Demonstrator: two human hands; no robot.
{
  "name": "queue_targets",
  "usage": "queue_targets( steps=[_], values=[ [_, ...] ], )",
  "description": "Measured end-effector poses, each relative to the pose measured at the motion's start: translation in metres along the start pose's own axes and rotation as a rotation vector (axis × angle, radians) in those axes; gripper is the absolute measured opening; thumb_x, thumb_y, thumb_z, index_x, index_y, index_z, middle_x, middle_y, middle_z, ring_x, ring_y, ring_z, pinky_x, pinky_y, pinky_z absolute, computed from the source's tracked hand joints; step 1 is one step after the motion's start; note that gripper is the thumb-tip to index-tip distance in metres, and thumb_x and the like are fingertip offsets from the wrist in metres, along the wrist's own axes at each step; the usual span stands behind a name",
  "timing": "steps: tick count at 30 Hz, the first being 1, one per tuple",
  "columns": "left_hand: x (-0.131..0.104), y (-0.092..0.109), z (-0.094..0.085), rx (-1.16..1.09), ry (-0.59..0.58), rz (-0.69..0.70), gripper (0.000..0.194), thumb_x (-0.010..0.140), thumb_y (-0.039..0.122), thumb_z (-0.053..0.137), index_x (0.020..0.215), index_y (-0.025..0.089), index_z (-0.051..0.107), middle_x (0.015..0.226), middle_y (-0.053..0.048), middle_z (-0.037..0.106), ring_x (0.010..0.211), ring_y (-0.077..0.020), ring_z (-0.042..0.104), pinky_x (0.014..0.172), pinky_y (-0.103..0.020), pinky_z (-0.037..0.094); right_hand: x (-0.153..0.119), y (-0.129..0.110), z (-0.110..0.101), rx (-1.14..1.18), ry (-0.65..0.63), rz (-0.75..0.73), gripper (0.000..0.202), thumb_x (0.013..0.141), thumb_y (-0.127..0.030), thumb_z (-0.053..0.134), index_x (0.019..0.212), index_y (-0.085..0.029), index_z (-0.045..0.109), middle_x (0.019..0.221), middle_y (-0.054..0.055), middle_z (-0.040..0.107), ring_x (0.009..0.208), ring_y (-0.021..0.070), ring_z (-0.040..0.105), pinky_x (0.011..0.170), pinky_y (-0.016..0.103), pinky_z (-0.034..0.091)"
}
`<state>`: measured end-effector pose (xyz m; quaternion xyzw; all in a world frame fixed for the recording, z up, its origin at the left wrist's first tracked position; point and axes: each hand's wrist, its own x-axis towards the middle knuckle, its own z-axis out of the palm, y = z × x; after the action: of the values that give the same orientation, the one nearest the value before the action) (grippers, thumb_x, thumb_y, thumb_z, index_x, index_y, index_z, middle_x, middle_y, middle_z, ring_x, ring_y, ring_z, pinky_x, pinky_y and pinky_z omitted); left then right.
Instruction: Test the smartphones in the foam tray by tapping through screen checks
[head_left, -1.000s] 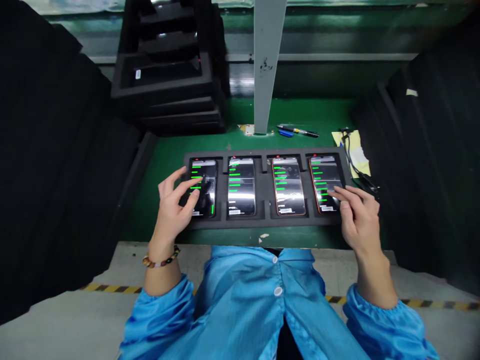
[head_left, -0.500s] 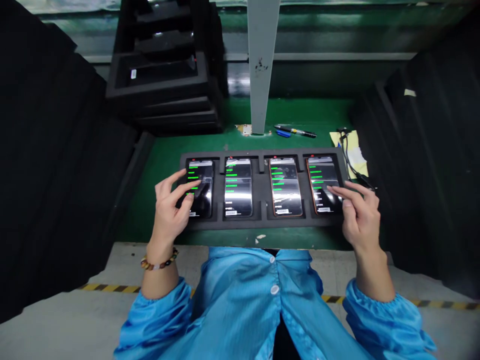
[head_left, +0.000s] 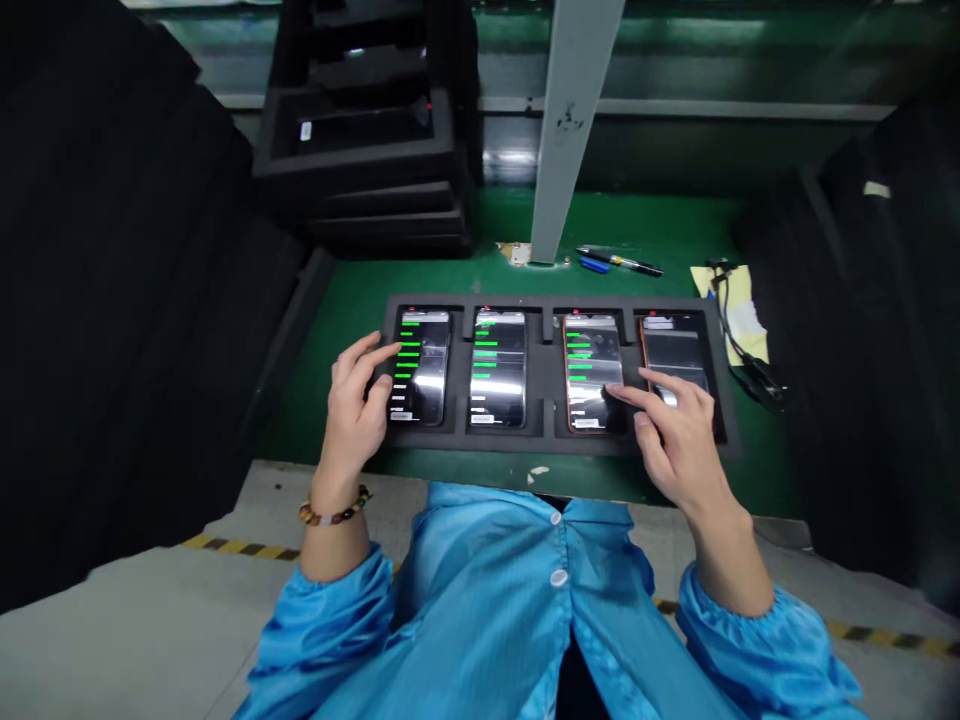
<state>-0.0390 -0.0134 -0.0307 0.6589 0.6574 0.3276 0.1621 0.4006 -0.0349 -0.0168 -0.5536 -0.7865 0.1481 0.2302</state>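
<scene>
A black foam tray [head_left: 541,441] holds a row of smartphones, screens up. The leftmost smartphone [head_left: 429,385], the second smartphone [head_left: 498,380] and the third smartphone [head_left: 589,350] show lists with green lines. On the rightmost smartphone [head_left: 675,350] the screen looks mostly dark, and part of it is hidden by my right hand [head_left: 676,440]. That hand holds nothing; its fingers are spread, with the index fingertip at the third phone's right side. My left hand [head_left: 360,400] is open at the left edge of the leftmost phone, its index fingertip over the screen's edge.
Black foam trays [head_left: 375,200] are stacked at the back left. A grey post [head_left: 574,130] rises behind the row. A black pen [head_left: 622,262], a blue cap [head_left: 594,265], yellow paper [head_left: 754,335] and a black cable [head_left: 731,340] lie on the green table [head_left: 480,275].
My right hand has moved left from the rightmost phone to the third one. The rightmost phone's green lines no longer show. My left index finger has drawn back toward the leftmost phone's edge.
</scene>
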Motion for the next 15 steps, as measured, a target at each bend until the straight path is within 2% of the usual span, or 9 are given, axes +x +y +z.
queue_targets(
  steps=[4,10,15],
  values=[
    [-0.006,-0.013,0.0,-0.107,-0.002,-0.07,0.047,0.106,0.039,0.052,0.149,0.025,0.067,0.164,-0.011,0.059,0.157,-0.0285,0.052,0.133,-0.049,0.04,0.01,-0.018,0.01,0.046,0.0,-0.075,0.047,0.103,-0.022,0.048,0.142,-0.032,0.072,0.139,0.011,0.073,0.144,0.0347,0.061,0.117,0.059,0.042],
    [-0.01,-0.021,0.002,-0.221,-0.048,-0.128,0.05,0.105,0.036,0.048,0.15,0.024,0.066,0.16,-0.011,0.063,0.154,-0.028,0.056,0.133,-0.049,0.042,0.041,-0.059,0.033,0.109,-0.124,-0.226,0.047,0.105,-0.02,0.045,0.143,-0.03,0.071,0.135,0.01,0.077,0.144,0.0325,0.061,0.12,0.06,0.041],
    [-0.012,-0.024,0.002,-0.288,-0.045,-0.132,0.049,0.106,0.037,0.051,0.152,0.023,0.063,0.159,-0.012,0.064,0.15,-0.0287,0.059,0.132,-0.052,0.043,0.055,-0.071,0.048,0.114,-0.178,-0.264,0.046,0.108,-0.022,0.043,0.145,-0.027,0.068,0.135,0.012,0.078,0.148,0.0342,0.057,0.12,0.062,0.04]
  ],
)
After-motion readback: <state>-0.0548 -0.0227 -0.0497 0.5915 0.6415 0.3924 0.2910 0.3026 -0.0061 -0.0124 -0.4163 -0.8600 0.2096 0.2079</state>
